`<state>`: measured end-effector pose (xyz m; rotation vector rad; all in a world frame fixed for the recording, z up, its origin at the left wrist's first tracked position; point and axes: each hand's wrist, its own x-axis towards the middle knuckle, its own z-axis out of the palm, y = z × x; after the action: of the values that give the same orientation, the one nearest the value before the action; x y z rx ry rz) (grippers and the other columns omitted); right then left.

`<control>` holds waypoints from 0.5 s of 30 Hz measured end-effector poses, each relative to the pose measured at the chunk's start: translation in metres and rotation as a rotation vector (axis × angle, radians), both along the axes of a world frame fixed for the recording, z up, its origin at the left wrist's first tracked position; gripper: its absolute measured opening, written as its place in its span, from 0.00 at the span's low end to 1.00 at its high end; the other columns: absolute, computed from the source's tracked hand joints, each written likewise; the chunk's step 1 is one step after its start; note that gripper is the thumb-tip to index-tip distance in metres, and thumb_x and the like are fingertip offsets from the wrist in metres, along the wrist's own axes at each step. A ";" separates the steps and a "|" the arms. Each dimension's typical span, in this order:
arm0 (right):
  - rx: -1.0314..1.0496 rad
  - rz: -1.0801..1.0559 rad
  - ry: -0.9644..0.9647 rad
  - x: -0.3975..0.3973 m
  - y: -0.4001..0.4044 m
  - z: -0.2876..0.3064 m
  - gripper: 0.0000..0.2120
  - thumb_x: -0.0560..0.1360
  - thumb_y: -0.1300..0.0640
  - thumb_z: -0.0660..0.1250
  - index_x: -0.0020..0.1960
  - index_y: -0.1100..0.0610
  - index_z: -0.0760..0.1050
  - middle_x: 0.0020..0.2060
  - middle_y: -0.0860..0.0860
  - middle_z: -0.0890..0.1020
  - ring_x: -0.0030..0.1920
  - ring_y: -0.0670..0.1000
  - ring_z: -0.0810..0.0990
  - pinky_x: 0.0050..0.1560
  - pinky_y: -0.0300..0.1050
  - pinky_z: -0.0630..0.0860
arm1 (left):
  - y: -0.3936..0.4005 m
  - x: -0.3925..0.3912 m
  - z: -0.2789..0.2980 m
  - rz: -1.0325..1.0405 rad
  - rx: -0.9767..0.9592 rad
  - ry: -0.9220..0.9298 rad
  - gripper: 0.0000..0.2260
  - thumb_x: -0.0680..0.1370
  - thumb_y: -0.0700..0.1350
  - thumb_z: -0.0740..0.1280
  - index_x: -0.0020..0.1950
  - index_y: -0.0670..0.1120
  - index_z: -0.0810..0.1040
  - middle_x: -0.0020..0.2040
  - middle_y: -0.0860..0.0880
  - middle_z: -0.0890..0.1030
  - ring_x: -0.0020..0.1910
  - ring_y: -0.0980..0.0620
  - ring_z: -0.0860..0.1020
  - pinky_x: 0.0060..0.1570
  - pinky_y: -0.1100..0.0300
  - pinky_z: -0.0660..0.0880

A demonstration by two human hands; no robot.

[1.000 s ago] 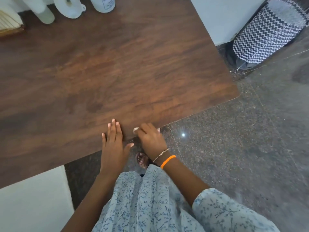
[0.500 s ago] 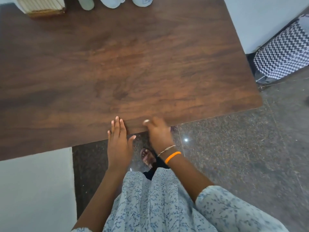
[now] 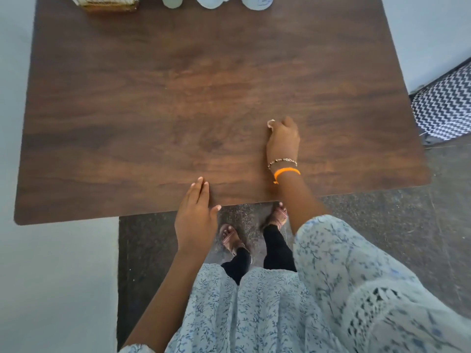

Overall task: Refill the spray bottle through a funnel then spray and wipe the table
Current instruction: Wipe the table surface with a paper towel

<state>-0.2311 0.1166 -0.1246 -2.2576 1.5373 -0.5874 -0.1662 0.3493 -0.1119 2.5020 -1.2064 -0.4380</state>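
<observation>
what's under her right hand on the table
A small pale wad, likely a tissue or cloth, peeks out past the curled fingers of the right hand on the table. The hand covers the rest.

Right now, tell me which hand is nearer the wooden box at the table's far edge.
Left. The left hand rests at the table's near edge, below and right of the wooden box; the right hand sits further right.
</observation>
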 end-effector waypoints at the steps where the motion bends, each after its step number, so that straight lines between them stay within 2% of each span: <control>1: 0.007 0.028 -0.012 0.016 0.004 -0.001 0.13 0.65 0.74 0.62 0.46 0.67 0.81 0.40 0.65 0.77 0.41 0.65 0.77 0.36 0.49 0.71 | -0.002 0.000 0.001 0.017 0.000 0.013 0.28 0.70 0.40 0.74 0.68 0.37 0.72 0.68 0.43 0.72 0.67 0.42 0.72 0.63 0.48 0.70; 4: 0.031 0.247 -0.026 0.058 0.031 -0.003 0.12 0.63 0.74 0.66 0.45 0.66 0.81 0.41 0.64 0.79 0.41 0.65 0.77 0.37 0.50 0.76 | -0.004 0.000 0.005 0.035 0.020 0.037 0.30 0.71 0.40 0.73 0.71 0.39 0.68 0.70 0.44 0.70 0.68 0.43 0.70 0.64 0.51 0.69; 7: -0.045 0.582 -0.067 0.067 0.073 -0.005 0.12 0.57 0.70 0.77 0.39 0.62 0.81 0.36 0.58 0.79 0.35 0.60 0.78 0.30 0.42 0.77 | -0.007 0.003 0.013 0.080 0.062 0.102 0.31 0.73 0.42 0.71 0.74 0.44 0.63 0.73 0.49 0.66 0.70 0.47 0.66 0.63 0.52 0.69; 9: -0.025 0.793 -0.072 0.049 0.091 -0.007 0.11 0.57 0.65 0.77 0.38 0.59 0.80 0.36 0.56 0.79 0.35 0.58 0.78 0.30 0.41 0.75 | -0.012 0.004 0.019 0.135 0.051 0.137 0.30 0.72 0.42 0.70 0.73 0.46 0.64 0.71 0.50 0.68 0.68 0.49 0.66 0.59 0.51 0.71; 11: 0.025 0.924 -0.064 0.023 0.087 -0.005 0.09 0.60 0.61 0.73 0.40 0.58 0.81 0.37 0.56 0.79 0.37 0.59 0.79 0.34 0.43 0.76 | -0.019 0.002 0.025 0.155 -0.012 0.159 0.26 0.71 0.42 0.70 0.68 0.47 0.69 0.66 0.50 0.72 0.65 0.51 0.66 0.55 0.54 0.72; 13: 0.049 0.856 -0.093 0.002 0.059 -0.005 0.07 0.63 0.59 0.69 0.39 0.58 0.82 0.38 0.57 0.81 0.39 0.59 0.81 0.37 0.44 0.77 | -0.030 -0.003 0.026 0.130 -0.052 0.165 0.22 0.70 0.41 0.68 0.64 0.47 0.71 0.64 0.51 0.73 0.64 0.52 0.66 0.56 0.58 0.69; 15: 0.032 0.601 -0.119 -0.019 0.021 -0.006 0.08 0.63 0.64 0.67 0.39 0.59 0.83 0.38 0.60 0.82 0.39 0.60 0.82 0.39 0.42 0.77 | -0.045 -0.008 0.026 0.094 -0.050 0.168 0.20 0.72 0.40 0.66 0.64 0.47 0.72 0.63 0.51 0.73 0.64 0.51 0.66 0.59 0.58 0.67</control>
<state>-0.2504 0.1381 -0.1302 -2.4360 0.7395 -0.4965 -0.1744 0.3039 -0.0864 2.4130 -1.0194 -0.5734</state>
